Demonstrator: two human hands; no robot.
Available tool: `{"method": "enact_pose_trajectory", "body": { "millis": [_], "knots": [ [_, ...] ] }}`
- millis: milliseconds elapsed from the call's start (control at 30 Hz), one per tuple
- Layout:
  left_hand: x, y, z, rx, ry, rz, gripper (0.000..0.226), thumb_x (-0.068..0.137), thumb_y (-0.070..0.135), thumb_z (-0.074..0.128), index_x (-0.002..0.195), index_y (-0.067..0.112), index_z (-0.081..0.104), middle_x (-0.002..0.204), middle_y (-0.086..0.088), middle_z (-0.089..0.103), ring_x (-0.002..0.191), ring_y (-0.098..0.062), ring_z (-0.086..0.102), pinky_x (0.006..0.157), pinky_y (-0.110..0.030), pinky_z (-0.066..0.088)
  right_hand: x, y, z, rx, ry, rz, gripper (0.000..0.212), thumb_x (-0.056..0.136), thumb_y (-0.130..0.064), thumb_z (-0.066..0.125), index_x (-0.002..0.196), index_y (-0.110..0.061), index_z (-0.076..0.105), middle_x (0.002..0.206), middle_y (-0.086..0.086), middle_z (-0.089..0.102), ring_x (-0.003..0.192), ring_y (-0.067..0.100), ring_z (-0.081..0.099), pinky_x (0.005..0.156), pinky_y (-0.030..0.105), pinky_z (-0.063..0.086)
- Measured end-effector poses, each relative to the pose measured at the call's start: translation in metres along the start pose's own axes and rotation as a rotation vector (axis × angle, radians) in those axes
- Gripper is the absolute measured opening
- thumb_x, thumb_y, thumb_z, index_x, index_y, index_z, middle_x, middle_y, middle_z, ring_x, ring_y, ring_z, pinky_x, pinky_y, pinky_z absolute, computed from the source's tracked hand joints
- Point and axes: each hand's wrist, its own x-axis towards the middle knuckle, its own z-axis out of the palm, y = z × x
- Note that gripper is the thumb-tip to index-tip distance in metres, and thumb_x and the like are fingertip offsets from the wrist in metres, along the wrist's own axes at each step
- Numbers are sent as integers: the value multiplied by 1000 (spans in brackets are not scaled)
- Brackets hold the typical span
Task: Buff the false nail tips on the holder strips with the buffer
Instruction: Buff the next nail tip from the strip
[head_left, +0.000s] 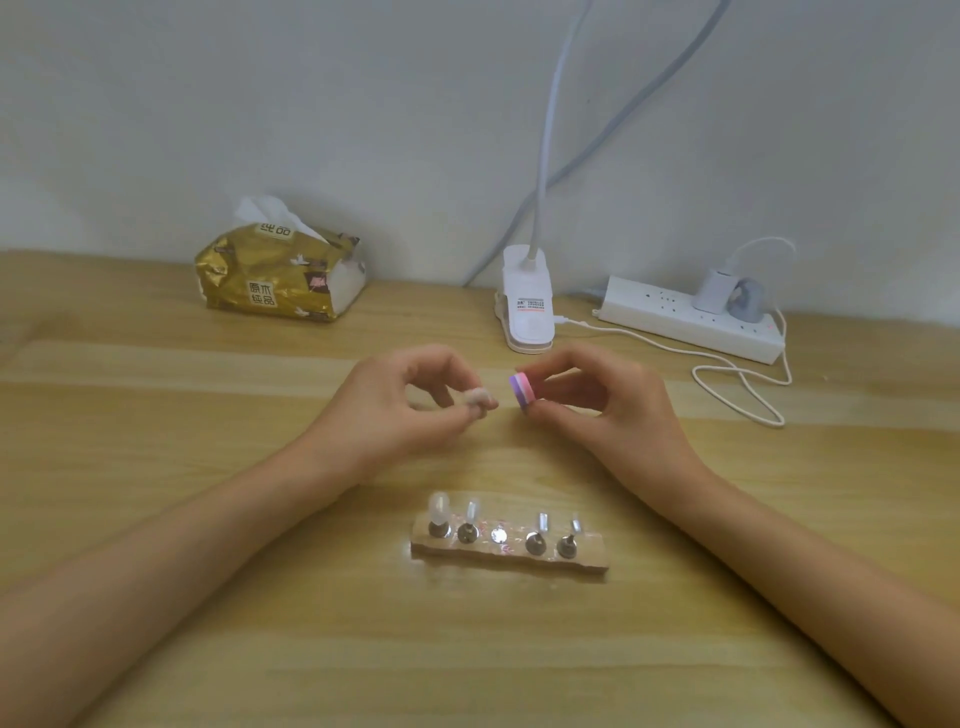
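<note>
While your left hand (400, 415) is pinching a nail tip (480, 404) (blurred), your right hand (608, 410) is pinching the buffer (522, 393) just beside it, beyond the holder (498, 557).

I get one view, worn on the head, facing forward and down over the table (467, 654) to the far wall (311, 104). It sits near: left hand (400, 410) and right hand (597, 410) lie mid-frame.

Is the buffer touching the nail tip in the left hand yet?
Apart. The head view shows a sliver of table between the buffer in the right hand and the nail tip pinched by the left hand.
</note>
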Motion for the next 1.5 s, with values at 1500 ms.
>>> {"method": "enact_pose_trajectory", "body": {
  "millis": [1500],
  "knots": [
    [-66, 42, 32, 619, -46, 324, 4, 80, 39, 62, 78, 37, 59, 87, 26, 65, 90, 2, 55, 81, -32, 29, 1, 2, 0, 22, -80, 25, 19, 83, 1, 77, 99, -8, 72, 96, 1, 76, 86, 12, 74, 85, 31, 59]
  ]
}}
